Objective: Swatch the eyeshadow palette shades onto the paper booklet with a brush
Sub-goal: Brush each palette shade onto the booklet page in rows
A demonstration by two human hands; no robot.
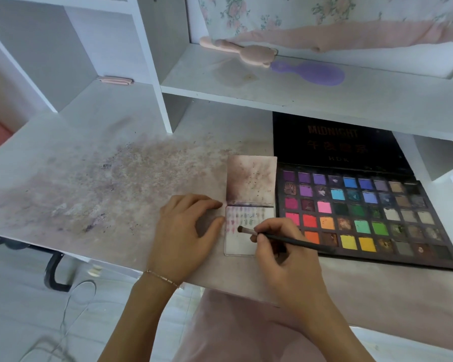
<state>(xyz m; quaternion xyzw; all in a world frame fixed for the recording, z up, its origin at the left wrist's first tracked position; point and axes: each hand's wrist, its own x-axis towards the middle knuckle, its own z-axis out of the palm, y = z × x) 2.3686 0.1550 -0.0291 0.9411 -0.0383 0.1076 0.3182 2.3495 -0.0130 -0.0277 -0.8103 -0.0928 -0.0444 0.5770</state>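
The right hand (285,246) has its grip clamped on a thin dark brush (285,239), pinched near the ferrule, with the bristle tip touching the lower page of the paper booklet (242,223) just below rows of faint colour swatches. The left hand (186,231) lies flat and relaxed on the surface (89,192), its fingertips at the booklet's left edge. The open eyeshadow palette (364,212) lies just right of the booklet, its black lid propped up behind. Powder dust stains the surface left of the booklet.
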